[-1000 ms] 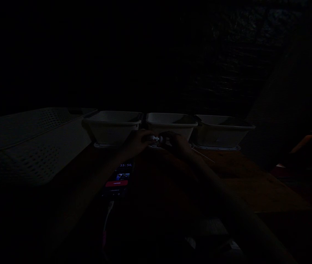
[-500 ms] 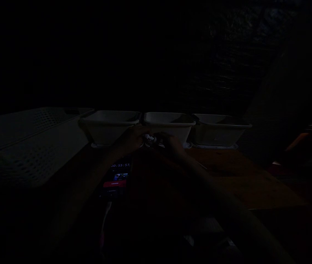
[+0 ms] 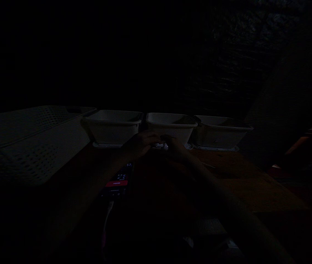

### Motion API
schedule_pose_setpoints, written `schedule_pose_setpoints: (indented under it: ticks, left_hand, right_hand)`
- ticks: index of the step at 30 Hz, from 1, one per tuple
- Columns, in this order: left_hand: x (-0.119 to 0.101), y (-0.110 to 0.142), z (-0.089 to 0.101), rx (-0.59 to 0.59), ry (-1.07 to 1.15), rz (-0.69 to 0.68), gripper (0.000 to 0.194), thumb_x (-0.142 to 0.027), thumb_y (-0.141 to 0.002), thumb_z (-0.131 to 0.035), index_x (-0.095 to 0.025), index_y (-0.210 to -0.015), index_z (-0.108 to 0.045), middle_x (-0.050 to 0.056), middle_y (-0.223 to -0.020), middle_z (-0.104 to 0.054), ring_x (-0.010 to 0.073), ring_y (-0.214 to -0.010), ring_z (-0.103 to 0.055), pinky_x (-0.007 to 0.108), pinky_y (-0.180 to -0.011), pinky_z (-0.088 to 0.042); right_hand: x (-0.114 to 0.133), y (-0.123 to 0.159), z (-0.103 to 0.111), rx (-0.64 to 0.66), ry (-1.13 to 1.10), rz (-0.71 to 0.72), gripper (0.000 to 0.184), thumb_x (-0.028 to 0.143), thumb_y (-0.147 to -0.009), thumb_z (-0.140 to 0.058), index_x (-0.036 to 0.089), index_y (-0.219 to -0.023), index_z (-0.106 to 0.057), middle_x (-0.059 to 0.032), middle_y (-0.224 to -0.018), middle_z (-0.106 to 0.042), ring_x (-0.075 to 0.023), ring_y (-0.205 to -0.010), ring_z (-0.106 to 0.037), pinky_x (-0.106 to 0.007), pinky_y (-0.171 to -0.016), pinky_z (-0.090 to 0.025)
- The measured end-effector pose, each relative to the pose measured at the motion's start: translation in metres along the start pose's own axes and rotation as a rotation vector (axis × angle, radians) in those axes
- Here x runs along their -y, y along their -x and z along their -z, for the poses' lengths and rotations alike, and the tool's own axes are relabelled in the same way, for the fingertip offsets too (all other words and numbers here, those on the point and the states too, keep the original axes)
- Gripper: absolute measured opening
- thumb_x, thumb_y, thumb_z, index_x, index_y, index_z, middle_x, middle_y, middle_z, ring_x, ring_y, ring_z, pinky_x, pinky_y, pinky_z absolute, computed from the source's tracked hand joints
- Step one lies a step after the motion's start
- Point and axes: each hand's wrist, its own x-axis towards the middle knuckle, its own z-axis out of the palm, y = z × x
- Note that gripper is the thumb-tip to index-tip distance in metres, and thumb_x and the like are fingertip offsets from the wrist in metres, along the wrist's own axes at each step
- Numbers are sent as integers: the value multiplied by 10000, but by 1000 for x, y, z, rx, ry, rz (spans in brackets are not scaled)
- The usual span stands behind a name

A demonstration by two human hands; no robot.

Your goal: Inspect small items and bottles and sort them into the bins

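You are working in very dim light at a wooden table (image 3: 244,183), which stretches out under both your forearms and away to your right. Off to the left of your left hand lies a large perforated pale panel (image 3: 29,146), well apart from it. Just beyond your hands stand three pale tubs in a row: the left tub (image 3: 113,128) behind your left hand, the middle tub (image 3: 171,126) directly behind both hands, and the right tub (image 3: 219,132) past your right hand. Below your left wrist a lit phone (image 3: 119,181) lies on the table, with a pale cable (image 3: 106,216) trailing from it towards you. Your left hand (image 3: 141,145) and right hand (image 3: 174,146) meet in front of the middle tub, both curled around a small pale object (image 3: 161,146) held between their fingertips; what it is cannot be told in this light.
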Motion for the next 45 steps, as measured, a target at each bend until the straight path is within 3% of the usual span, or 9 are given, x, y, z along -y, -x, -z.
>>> schedule_pose_setpoints:
  ticks: [9,16,19,26,31,34,39,45]
  left_hand:
    - [0,0,4,17,-146,-57,314,-55,-797,-506,-200,-1039,-643,53,-996,-612,160,-929,-563,297,-796,-475]
    - [-3,-1,3,18,-193,-57,451,10,-750,-476,-181,-1142,-588,71,-1030,-606,181,-976,-543,339,-858,-433]
    - [-3,-1,5,5,-242,-48,423,-22,-746,-511,-173,-1134,-588,77,-1034,-611,204,-989,-536,370,-870,-405]
    - [-3,-1,6,40,-251,-15,289,-85,-770,-537,-189,-1027,-620,59,-998,-627,200,-941,-546,356,-832,-381]
    - [-5,-2,7,59,-261,3,306,-79,-757,-542,-193,-1030,-622,59,-1010,-631,200,-948,-549,355,-838,-367]
    - [-5,-2,8,66,-257,-1,310,-79,-759,-534,-194,-1034,-619,60,-1018,-637,200,-959,-555,353,-840,-369]
    - [-1,0,6,74,-260,-59,352,-66,-758,-524,-179,-1084,-594,67,-1062,-636,204,-1003,-553,356,-857,-373]
    - [-3,1,-2,90,-295,-65,348,-43,-748,-515,-195,-1048,-607,51,-1050,-655,194,-1032,-559,369,-910,-354]
  right_hand:
    - [10,1,6,15,5,-125,400,366,-727,-638,148,-1052,-553,-77,-971,-649,-164,-785,-612,-230,-628,-413]
    - [13,0,10,30,165,-222,443,453,-680,-679,223,-1042,-568,-57,-974,-670,-215,-821,-638,-250,-617,-413]
    - [17,1,12,26,249,-254,477,508,-677,-671,230,-1054,-577,-71,-958,-679,-245,-839,-638,-262,-611,-404]
    - [20,2,15,43,242,-242,440,544,-682,-658,214,-969,-609,-58,-877,-676,-188,-748,-620,-222,-552,-339]
    - [19,1,14,48,256,-232,456,550,-662,-672,189,-935,-617,-76,-885,-661,-189,-753,-613,-220,-553,-339]
    - [18,1,13,54,235,-223,454,521,-682,-667,198,-995,-604,-74,-931,-660,-201,-790,-619,-232,-584,-379]
    - [13,1,7,33,162,-147,503,380,-721,-666,207,-1171,-523,-83,-1190,-582,-223,-1006,-588,-269,-736,-444]
    - [14,1,1,85,151,-145,373,237,-780,-579,179,-1145,-525,-97,-1183,-572,-198,-972,-601,-258,-759,-449]
